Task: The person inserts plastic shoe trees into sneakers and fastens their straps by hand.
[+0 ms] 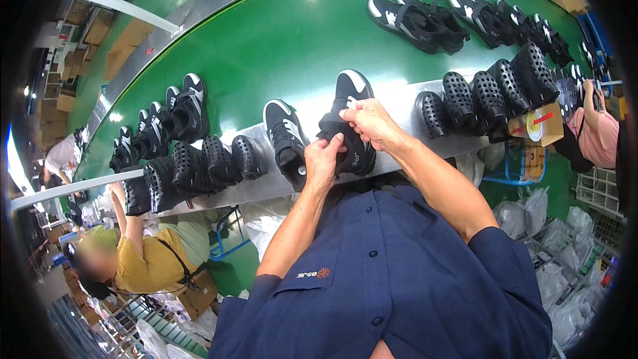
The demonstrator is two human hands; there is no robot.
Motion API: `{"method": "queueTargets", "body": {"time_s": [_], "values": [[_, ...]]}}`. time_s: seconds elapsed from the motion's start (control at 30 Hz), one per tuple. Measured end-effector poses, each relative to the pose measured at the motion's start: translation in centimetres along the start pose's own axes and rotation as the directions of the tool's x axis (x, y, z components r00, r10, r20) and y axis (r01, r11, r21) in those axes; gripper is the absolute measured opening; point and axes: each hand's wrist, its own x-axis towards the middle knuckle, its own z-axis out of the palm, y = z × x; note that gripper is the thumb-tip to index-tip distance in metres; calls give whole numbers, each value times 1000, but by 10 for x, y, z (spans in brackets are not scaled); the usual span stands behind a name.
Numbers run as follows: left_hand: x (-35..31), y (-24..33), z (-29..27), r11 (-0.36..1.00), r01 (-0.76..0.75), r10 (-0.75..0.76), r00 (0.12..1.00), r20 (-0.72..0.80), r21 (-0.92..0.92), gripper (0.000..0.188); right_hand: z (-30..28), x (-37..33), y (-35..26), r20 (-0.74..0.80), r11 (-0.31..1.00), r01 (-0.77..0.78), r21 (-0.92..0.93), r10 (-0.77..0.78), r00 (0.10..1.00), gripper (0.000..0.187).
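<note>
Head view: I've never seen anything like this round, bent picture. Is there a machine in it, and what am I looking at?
No robot here: a person works with two bare hands. The camera sits on their head, looking down through a wide lens that bends straight edges; picture left is the person's left. The navy shirt is theirs.

Both hands are on one black-and-white shoe: the left hand at its opening, the right hand pinching higher up. A similar shoe stands to its left.

More shoes stand on the green surface, and black pieces dotted all over line the near edge. Other people work on both sides.
</note>
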Motion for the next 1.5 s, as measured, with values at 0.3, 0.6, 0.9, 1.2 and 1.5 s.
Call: {"method": "queueTargets", "body": {"time_s": [0.3,0.6,0.9,1.2,1.5], "values": [[2,-11,-10,995,-54,47,995,-83,-85,24,-1,0,17,16,966,-117,229,117,993,16],[1,-8,-11,986,-17,6,998,-60,-168,22,1,-12,50,-42,987,-77,140,84,996,15],[4,-12,-11,980,-17,10,999,-36,-197,21,3,-4,70,-166,991,8,-131,-30,986,22],[-4,-5,-9,989,-7,-7,996,-93,-149,23,4,-38,47,-123,708,135,-693,-301,946,33],[-14,32,17,281,-566,736,645,204,775,20,-15,-35,80,-180,685,169,-709,-408,895,46]]}}
